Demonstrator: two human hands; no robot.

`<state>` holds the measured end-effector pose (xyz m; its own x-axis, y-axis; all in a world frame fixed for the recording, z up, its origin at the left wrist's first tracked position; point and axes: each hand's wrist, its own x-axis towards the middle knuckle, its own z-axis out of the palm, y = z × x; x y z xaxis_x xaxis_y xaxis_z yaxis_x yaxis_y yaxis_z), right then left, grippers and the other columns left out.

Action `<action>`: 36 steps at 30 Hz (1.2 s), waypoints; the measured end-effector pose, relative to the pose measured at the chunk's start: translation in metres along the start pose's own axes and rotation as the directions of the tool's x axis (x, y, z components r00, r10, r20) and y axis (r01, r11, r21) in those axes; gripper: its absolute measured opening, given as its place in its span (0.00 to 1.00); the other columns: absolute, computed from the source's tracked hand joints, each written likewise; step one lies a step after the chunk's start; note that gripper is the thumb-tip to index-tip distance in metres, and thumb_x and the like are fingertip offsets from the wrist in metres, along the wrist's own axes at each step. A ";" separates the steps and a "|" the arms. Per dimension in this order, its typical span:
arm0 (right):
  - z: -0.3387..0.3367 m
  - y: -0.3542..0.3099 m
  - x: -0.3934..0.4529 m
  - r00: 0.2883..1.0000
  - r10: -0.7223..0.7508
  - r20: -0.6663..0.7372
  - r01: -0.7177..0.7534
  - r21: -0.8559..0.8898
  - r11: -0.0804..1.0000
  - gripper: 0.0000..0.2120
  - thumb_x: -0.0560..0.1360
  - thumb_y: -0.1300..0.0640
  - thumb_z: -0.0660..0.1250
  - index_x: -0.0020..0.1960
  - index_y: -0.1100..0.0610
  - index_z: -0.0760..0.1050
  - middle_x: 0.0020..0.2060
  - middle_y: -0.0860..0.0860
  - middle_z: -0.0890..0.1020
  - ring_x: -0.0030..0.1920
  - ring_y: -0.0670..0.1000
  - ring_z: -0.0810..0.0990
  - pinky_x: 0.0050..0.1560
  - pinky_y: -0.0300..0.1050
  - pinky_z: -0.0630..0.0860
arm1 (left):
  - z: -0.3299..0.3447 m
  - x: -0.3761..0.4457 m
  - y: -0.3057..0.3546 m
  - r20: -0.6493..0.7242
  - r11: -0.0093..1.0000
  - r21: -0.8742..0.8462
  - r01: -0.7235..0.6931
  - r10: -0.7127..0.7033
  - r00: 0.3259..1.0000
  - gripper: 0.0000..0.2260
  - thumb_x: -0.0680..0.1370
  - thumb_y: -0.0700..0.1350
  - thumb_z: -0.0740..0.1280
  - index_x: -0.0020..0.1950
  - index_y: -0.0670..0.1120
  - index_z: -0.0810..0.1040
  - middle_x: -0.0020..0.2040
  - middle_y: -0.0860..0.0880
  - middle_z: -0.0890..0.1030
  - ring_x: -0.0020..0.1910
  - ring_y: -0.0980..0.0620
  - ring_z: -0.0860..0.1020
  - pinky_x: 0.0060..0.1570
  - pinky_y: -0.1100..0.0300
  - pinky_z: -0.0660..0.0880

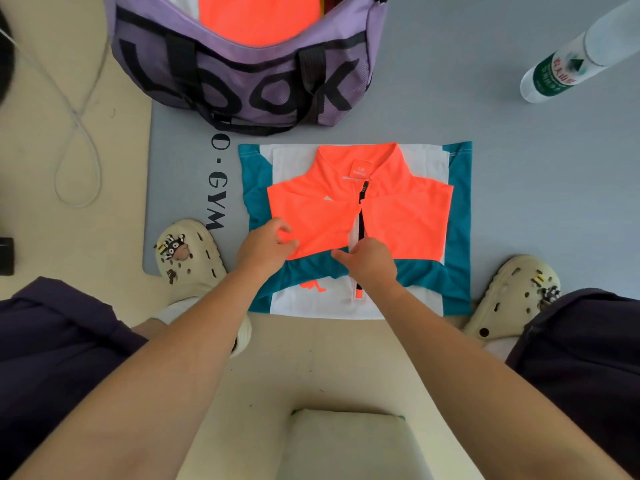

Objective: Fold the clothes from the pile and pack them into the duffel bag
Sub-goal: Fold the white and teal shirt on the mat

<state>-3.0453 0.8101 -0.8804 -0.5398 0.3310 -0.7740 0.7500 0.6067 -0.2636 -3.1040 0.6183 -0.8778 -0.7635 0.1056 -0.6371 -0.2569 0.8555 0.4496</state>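
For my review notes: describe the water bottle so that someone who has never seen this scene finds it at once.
Start at the purple duffel bag at the top of the grey mat. Look right across the bare mat to the upper right corner: the water bottle lies there tilted. It is the only clear plastic thing, with a green and white label.

Both hands, left hand [265, 249] and right hand [372, 263], pinch the near edge of a folded orange, teal and white zip jersey [356, 220] lying just before the open purple duffel bag [242, 74] on a grey gym mat [519, 168].

A grey exercise mat [485, 109] lies on a pale cream floor [311, 358]. A white cable [78, 116] loops across the floor at left.
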 end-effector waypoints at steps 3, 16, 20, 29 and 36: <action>0.004 -0.003 -0.003 1.000 0.011 -0.012 -0.012 -0.054 0.998 0.18 0.73 0.45 0.69 0.36 0.55 0.67 0.29 0.49 0.71 0.32 0.54 0.73 0.26 0.40 0.59 | -0.001 0.000 -0.005 0.033 0.999 0.023 -0.022 0.021 0.999 0.10 0.76 0.52 0.69 0.55 0.57 0.74 0.39 0.54 0.73 0.41 0.51 0.76 0.38 0.57 0.69; 0.004 0.007 -0.010 0.994 -0.078 0.072 0.085 -0.100 0.991 0.14 0.76 0.53 0.65 0.35 0.54 0.67 0.34 0.52 0.76 0.38 0.57 0.77 0.33 0.42 0.68 | 0.002 0.001 0.010 -0.059 0.971 0.214 0.102 -0.092 0.994 0.19 0.80 0.54 0.61 0.68 0.51 0.60 0.38 0.53 0.74 0.34 0.51 0.72 0.35 0.55 0.66; -0.023 0.018 -0.008 0.989 -0.139 -0.048 0.139 -0.014 0.990 0.10 0.76 0.48 0.68 0.42 0.54 0.73 0.39 0.52 0.79 0.41 0.55 0.79 0.34 0.44 0.69 | 0.007 0.002 0.032 -0.211 0.948 0.302 0.099 -0.035 0.977 0.17 0.80 0.52 0.59 0.64 0.45 0.62 0.41 0.46 0.77 0.34 0.46 0.72 0.32 0.55 0.63; -0.087 0.015 0.039 0.853 -0.490 -0.179 0.449 -0.224 0.865 0.15 0.77 0.61 0.64 0.63 0.57 0.74 0.62 0.53 0.73 0.49 0.58 0.79 0.41 0.53 0.77 | 0.028 0.037 0.080 0.002 0.955 0.223 -0.195 0.200 0.980 0.13 0.80 0.49 0.63 0.63 0.53 0.68 0.35 0.52 0.72 0.39 0.45 0.75 0.33 0.56 0.63; -0.086 0.004 0.055 0.875 -0.473 -0.103 0.396 -0.412 0.821 0.10 0.79 0.59 0.61 0.58 0.61 0.72 0.55 0.58 0.72 0.45 0.62 0.78 0.38 0.52 0.74 | 0.031 0.048 0.081 -0.049 0.960 0.122 -0.252 0.259 0.965 0.05 0.80 0.48 0.65 0.51 0.48 0.73 0.39 0.49 0.77 0.41 0.44 0.77 0.37 0.52 0.71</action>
<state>-3.1050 0.8933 -0.8744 -0.8665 0.0765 -0.4933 0.2445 0.9266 -0.2858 -3.1429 0.7081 -0.8917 -0.8321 0.2986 -0.4673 0.0180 0.8568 0.5154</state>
